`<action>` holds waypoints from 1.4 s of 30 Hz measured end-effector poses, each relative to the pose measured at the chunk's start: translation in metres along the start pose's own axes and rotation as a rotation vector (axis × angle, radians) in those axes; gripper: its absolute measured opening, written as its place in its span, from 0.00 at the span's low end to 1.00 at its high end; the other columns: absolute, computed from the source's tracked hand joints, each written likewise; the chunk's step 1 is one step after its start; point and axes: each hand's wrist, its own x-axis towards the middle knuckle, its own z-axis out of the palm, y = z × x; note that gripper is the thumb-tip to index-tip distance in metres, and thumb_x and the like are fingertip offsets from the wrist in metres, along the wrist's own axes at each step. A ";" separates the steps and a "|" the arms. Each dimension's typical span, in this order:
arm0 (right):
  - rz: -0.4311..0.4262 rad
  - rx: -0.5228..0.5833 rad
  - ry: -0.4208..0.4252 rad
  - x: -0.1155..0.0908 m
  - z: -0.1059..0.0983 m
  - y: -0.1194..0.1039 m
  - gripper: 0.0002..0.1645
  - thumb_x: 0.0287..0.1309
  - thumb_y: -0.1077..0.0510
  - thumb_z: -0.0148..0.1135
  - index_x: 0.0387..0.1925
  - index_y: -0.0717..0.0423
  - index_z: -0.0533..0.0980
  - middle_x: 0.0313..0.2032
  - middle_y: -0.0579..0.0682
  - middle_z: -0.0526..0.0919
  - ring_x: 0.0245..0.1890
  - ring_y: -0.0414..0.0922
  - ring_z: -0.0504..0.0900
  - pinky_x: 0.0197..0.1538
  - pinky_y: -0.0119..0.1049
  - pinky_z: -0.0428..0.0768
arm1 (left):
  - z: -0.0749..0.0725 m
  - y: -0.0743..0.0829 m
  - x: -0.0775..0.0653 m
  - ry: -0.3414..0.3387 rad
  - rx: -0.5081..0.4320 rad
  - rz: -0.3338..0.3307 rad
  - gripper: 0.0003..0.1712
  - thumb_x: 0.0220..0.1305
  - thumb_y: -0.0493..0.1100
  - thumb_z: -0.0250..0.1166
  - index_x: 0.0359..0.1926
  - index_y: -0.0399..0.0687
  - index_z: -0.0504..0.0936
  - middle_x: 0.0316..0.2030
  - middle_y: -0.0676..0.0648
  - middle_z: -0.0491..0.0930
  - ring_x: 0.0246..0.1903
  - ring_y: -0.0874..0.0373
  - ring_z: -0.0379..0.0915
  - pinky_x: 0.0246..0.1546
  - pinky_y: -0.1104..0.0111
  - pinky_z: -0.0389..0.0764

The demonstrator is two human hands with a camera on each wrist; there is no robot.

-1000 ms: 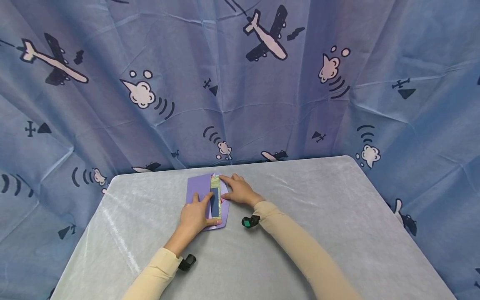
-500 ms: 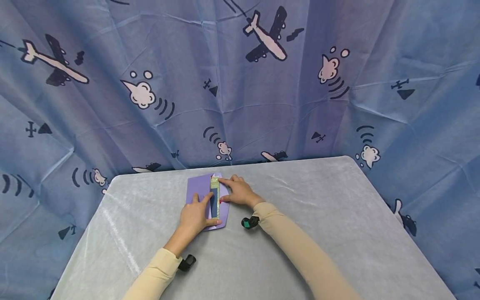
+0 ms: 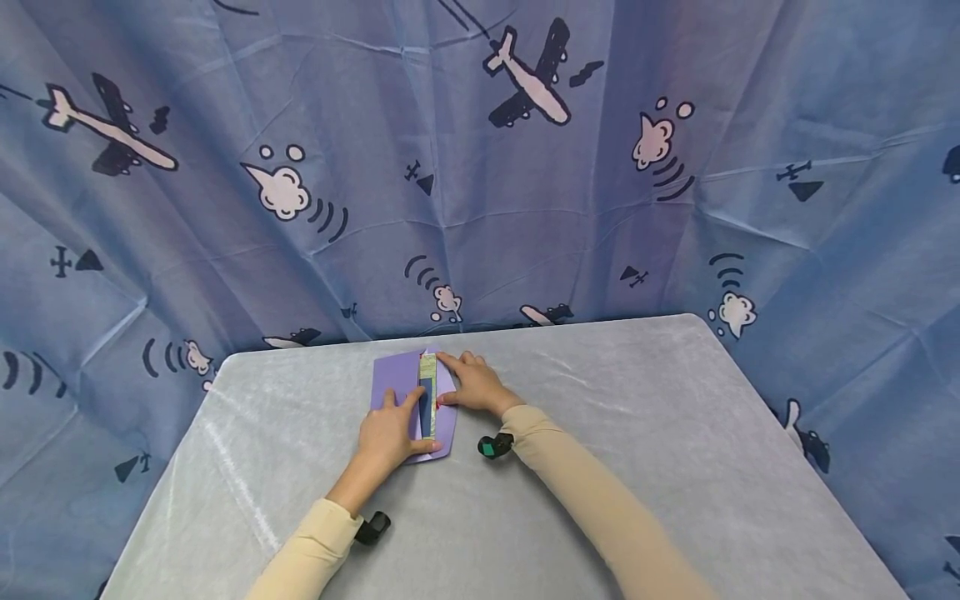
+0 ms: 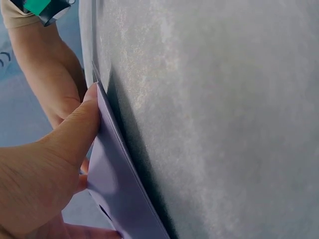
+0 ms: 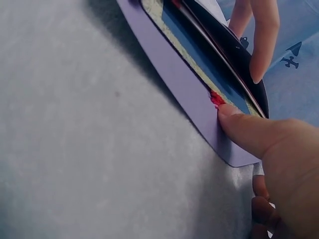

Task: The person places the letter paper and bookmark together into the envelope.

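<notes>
A purple envelope lies on the table with its flap spread to the right. Partly inside its pocket is a card with a yellow-green border and blue middle; a strip of it shows. My left hand rests on the pocket, fingers spread, its thumb on the envelope's lower edge. On the card's outer edge lie the thumb and index finger of my right hand. In the right wrist view, that thumb touches a small red piece on the edge, and the pocket's mouth bows upward.
A grey cloth covers the table. Behind it hangs a blue curtain printed with airplanes. Small dark cameras sit at the left wrist and right wrist.
The card has slid slightly left, deeper into the envelope, with my right hand following its edge. My left hand has stayed in place on the envelope.
</notes>
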 end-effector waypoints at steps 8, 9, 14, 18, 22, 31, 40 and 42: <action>0.017 -0.013 -0.012 0.001 0.000 -0.002 0.50 0.53 0.38 0.71 0.74 0.39 0.60 0.46 0.53 0.73 0.40 0.45 0.67 0.43 0.37 0.70 | -0.001 0.000 0.001 -0.003 0.000 -0.002 0.59 0.35 0.71 0.77 0.68 0.54 0.71 0.58 0.25 0.73 0.30 0.37 0.81 0.35 0.48 0.83; 0.017 -0.015 -0.013 0.001 0.000 -0.002 0.50 0.53 0.38 0.71 0.74 0.39 0.60 0.47 0.53 0.73 0.40 0.45 0.67 0.43 0.37 0.70 | -0.001 0.000 0.000 -0.006 0.000 -0.003 0.59 0.35 0.71 0.77 0.69 0.54 0.71 0.58 0.24 0.72 0.31 0.37 0.81 0.36 0.47 0.83; 0.015 -0.015 -0.012 0.002 -0.001 -0.003 0.50 0.52 0.38 0.71 0.74 0.38 0.61 0.46 0.53 0.74 0.41 0.45 0.68 0.44 0.38 0.71 | 0.000 0.000 0.000 -0.010 0.004 -0.006 0.59 0.35 0.71 0.77 0.69 0.54 0.71 0.59 0.25 0.72 0.32 0.36 0.81 0.37 0.47 0.82; 0.018 -0.016 -0.012 0.002 -0.001 -0.004 0.49 0.52 0.38 0.71 0.74 0.38 0.61 0.46 0.53 0.74 0.41 0.45 0.68 0.43 0.38 0.71 | 0.000 0.000 0.000 -0.008 0.003 -0.006 0.59 0.35 0.71 0.77 0.69 0.54 0.71 0.58 0.25 0.72 0.32 0.36 0.81 0.37 0.47 0.83; 0.015 -0.021 -0.012 0.002 -0.001 -0.005 0.49 0.52 0.38 0.70 0.74 0.38 0.62 0.45 0.53 0.73 0.40 0.45 0.67 0.43 0.37 0.69 | 0.000 0.001 0.000 -0.009 0.002 -0.008 0.59 0.35 0.71 0.78 0.69 0.54 0.71 0.58 0.25 0.72 0.32 0.36 0.81 0.37 0.47 0.83; 0.017 -0.029 -0.023 0.002 -0.002 -0.008 0.48 0.53 0.37 0.69 0.73 0.37 0.62 0.43 0.52 0.72 0.38 0.44 0.65 0.40 0.35 0.66 | 0.000 0.000 0.000 -0.017 0.008 -0.006 0.59 0.35 0.71 0.77 0.69 0.54 0.70 0.59 0.25 0.72 0.31 0.37 0.81 0.37 0.47 0.83; 0.034 -0.055 -0.042 0.003 -0.002 -0.010 0.47 0.55 0.36 0.66 0.74 0.34 0.59 0.44 0.52 0.71 0.39 0.44 0.65 0.40 0.35 0.64 | 0.000 0.000 0.000 -0.003 0.014 -0.002 0.59 0.34 0.71 0.77 0.69 0.54 0.71 0.59 0.24 0.72 0.31 0.36 0.81 0.36 0.47 0.83; 0.038 -0.061 -0.039 0.003 -0.002 -0.011 0.47 0.55 0.36 0.66 0.74 0.34 0.60 0.44 0.51 0.71 0.39 0.44 0.65 0.40 0.35 0.65 | 0.000 0.000 0.001 0.001 0.015 0.000 0.59 0.34 0.71 0.77 0.69 0.54 0.71 0.59 0.25 0.72 0.30 0.36 0.81 0.35 0.48 0.83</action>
